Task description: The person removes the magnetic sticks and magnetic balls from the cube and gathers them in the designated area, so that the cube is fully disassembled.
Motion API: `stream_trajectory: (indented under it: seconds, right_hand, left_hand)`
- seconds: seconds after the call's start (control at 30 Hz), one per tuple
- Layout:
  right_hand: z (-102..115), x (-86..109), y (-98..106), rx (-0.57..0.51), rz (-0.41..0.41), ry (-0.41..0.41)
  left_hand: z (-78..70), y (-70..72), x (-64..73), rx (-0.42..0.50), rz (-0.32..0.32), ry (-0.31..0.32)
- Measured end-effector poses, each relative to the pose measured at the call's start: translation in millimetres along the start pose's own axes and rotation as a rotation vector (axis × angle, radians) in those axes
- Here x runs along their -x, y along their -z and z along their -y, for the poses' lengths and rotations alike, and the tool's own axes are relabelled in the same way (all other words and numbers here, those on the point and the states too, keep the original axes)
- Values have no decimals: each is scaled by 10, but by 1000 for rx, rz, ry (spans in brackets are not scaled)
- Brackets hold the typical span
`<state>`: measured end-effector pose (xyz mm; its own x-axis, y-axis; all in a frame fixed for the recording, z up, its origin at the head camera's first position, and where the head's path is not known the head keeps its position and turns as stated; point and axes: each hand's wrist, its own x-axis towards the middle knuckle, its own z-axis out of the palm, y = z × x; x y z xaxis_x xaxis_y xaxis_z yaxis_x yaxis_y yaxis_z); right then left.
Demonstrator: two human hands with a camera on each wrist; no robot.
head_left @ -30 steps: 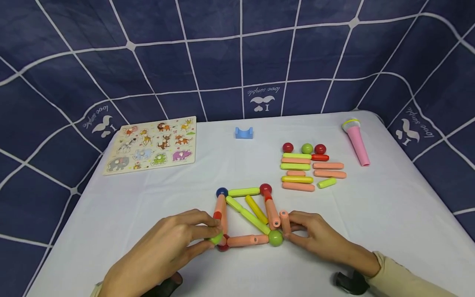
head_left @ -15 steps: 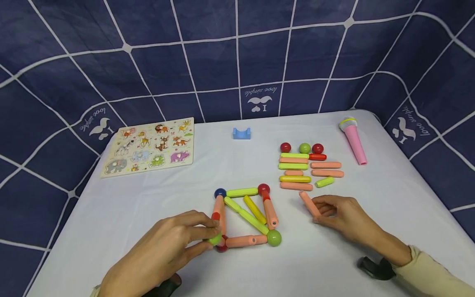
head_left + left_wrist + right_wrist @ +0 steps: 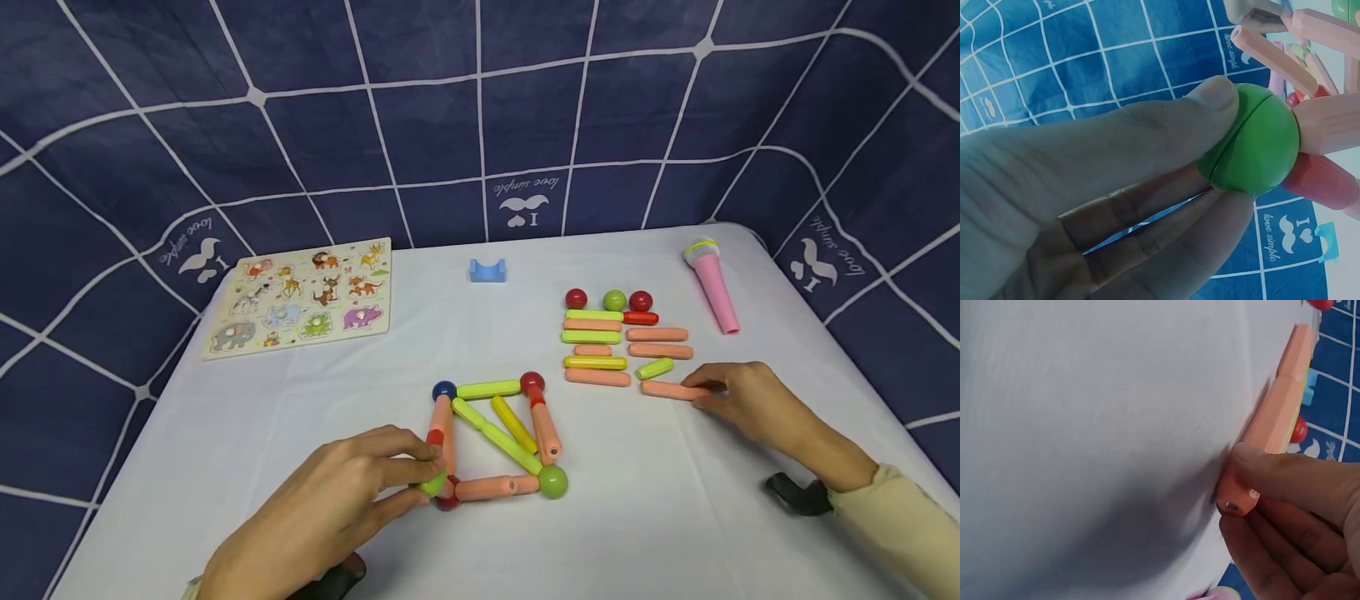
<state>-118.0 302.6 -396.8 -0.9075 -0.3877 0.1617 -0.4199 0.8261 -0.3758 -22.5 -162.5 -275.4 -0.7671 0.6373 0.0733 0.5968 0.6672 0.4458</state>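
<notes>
Right hand (image 3: 761, 410) has carried a salmon stick (image 3: 666, 390) rightward, pinching one end, hidden in the head view, while left hand (image 3: 348, 483) grips a partly covered green ball (image 3: 1266, 144).

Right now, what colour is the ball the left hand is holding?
Green: the ball in the left hand shows best in the left wrist view.

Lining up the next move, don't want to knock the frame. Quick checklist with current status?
1. Left hand grips green ball: ok.
2. Ball meets pink rod: ok, they touch in the left wrist view.
3. Ball fully seated on that rod: cannot tell.
4. Right hand free: not ok, it pinches loose rod.
5. Right hand away from frame: ok, well apart.
6. Spare balls available: ok, three in a row.
</notes>
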Motion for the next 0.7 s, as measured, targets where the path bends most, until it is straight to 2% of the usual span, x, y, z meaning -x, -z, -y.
stream_trajectory:
  seconds: [0.1,0.33,0.57,0.7]
  right_hand:
    - [-42,-32,-15,-2,-1,-5]
    - [-79,-72,-86,17,-82,1]
    - [-49,-82,-86,-13,-80,-40]
    - [74,-97,-49,-29,-170,4]
  left_hand:
    - [6,-5,7,-2,-13,-13]
    - [19,-23,16,-1,-29,-31]
    - [6,-31,15,-18,-74,-73]
    - [4,-22,13,-23,-82,-84]
